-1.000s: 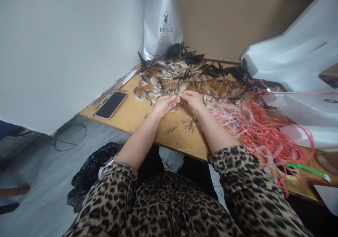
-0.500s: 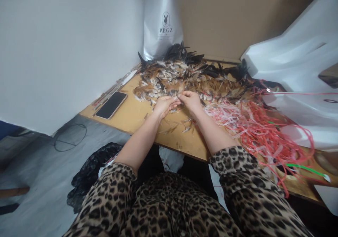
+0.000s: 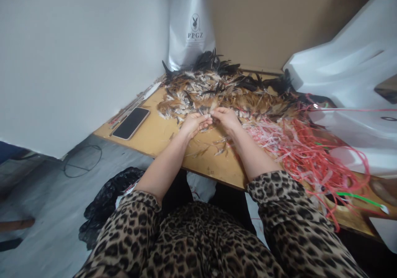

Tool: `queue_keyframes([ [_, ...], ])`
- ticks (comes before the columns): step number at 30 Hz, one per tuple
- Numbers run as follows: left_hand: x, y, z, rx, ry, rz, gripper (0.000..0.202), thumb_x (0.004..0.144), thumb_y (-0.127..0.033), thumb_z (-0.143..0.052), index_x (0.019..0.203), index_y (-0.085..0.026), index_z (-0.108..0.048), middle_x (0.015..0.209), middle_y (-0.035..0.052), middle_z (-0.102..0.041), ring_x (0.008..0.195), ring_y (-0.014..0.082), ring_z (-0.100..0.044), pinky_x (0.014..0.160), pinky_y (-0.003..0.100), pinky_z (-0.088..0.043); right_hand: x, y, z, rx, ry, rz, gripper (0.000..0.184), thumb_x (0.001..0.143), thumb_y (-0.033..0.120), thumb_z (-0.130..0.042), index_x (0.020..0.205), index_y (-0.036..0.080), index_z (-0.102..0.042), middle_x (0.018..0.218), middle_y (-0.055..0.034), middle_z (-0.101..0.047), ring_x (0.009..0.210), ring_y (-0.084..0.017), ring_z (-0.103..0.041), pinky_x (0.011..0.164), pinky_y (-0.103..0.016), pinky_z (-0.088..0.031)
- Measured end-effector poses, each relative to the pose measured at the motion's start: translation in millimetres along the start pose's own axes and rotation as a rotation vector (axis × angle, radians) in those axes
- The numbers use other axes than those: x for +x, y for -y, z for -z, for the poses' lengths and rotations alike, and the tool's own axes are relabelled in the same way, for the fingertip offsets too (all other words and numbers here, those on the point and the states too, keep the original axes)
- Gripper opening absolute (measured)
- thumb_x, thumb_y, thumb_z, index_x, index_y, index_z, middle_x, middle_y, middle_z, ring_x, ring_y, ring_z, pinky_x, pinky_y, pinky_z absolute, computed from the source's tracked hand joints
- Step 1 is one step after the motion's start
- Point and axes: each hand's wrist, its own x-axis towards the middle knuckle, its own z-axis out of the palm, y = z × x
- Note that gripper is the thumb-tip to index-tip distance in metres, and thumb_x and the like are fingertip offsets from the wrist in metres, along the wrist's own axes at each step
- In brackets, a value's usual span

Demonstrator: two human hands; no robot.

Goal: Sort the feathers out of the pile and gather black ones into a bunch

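Over the front of the feather pile, my left hand (image 3: pixel 196 124) pinches the base of what looks like a small tan feather (image 3: pixel 214 103), its thumb and forefinger pressed together. Close on its right, my right hand (image 3: pixel 226 117) has thumb and forefinger closed at the same spot; whatever is in that pinch is too small to make out. Behind both hands spreads a heap of brown, white and black feathers (image 3: pixel 248 99). Loose feather bits (image 3: pixel 221 146) lie on the wooden table (image 3: pixel 161 134) below my wrists.
A phone (image 3: pixel 131 123) lies at the table's left edge. Tangled pink and white strings (image 3: pixel 300 150) cover the right side, with a green strip (image 3: pixel 361 199) among them. A silver bag (image 3: pixel 192 26) stands behind the feathers. White plastic sheeting (image 3: pixel 347 63) rises at right.
My right hand has shifted slightly to the right, widening the gap between the hands a little. The left hand stays nearly in place.
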Motion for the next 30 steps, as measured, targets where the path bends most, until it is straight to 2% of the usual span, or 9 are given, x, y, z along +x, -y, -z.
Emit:
queue_keyframes([
  [7, 2.4, 2.8, 1.0, 0.01, 0.026, 0.013, 0.009, 0.073, -0.013, -0.063, 0.068, -0.007, -0.06, 0.066, 0.0069, -0.066, 0.057, 0.0069, -0.061, 0.057, 0.016, -0.047, -2.9, 2.6, -3.0, -0.043, -0.041, 0.049, 0.026, 0.055, 0.037, -0.071, 0.053, 0.016, -0.056, 0.049, 0.0048, -0.05, 0.048, -0.006, -0.039, 0.051, -0.023, -0.03],
  [12, 2.8, 2.7, 1.1, 0.05, -0.002, -0.019, 0.008, 0.072, -0.014, -0.065, 0.07, -0.008, -0.061, 0.065, 0.0048, -0.066, 0.055, 0.0057, -0.06, 0.056, 0.015, -0.046, -2.7, 4.1, -3.8, -0.043, -0.043, 0.066, 0.024, 0.053, 0.035, -0.072, 0.057, 0.016, -0.059, 0.054, 0.0036, -0.055, 0.052, -0.008, -0.044, 0.054, -0.023, -0.034],
  [16, 1.0, 0.8, -1.6, 0.145, -0.002, -0.087, 0.01, 0.071, -0.017, -0.065, 0.07, -0.007, -0.063, 0.066, 0.0061, -0.067, 0.055, 0.0068, -0.061, 0.054, 0.015, -0.046, -2.4, 5.8, 0.7, -0.005, 0.023, 0.022, 0.025, 0.052, 0.036, -0.073, 0.061, 0.016, -0.061, 0.053, 0.004, -0.054, 0.049, -0.007, -0.043, 0.05, -0.022, -0.033],
  [20, -2.6, -1.3, -5.5, 0.212, 0.013, -0.085, 0.012, 0.071, -0.018, -0.066, 0.071, -0.006, -0.064, 0.071, 0.0097, -0.068, 0.057, 0.0087, -0.062, 0.055, 0.017, -0.047, -1.9, 5.7, 5.4, 0.019, 0.056, -0.031, 0.028, 0.05, 0.037, -0.076, 0.057, 0.016, -0.059, 0.049, 0.0043, -0.053, 0.046, -0.006, -0.042, 0.048, -0.021, -0.032],
  [25, -5.2, -1.7, -5.3, 0.112, 0.096, -0.045, 0.014, 0.071, -0.02, -0.066, 0.075, -0.006, -0.064, 0.08, 0.0124, -0.069, 0.062, 0.0099, -0.064, 0.055, 0.017, -0.047, -1.1, 4.3, 5.8, 0.105, 0.064, -0.051, 0.029, 0.047, 0.036, -0.078, 0.058, 0.016, -0.06, 0.054, 0.0031, -0.057, 0.051, -0.009, -0.05, 0.054, -0.023, -0.04],
  [30, -5.2, -1.4, -4.5, 0.077, 0.12, -0.041, 0.014, 0.072, -0.02, -0.065, 0.073, -0.007, -0.064, 0.074, 0.01, -0.069, 0.056, 0.0065, -0.061, 0.054, 0.015, -0.045, -3.2, 5.6, 3.4, 0.156, 0.082, -0.026, 0.028, 0.048, 0.034, -0.078, 0.058, 0.016, -0.059, 0.055, 0.0033, -0.057, 0.053, -0.009, -0.05, 0.056, -0.023, -0.04],
])
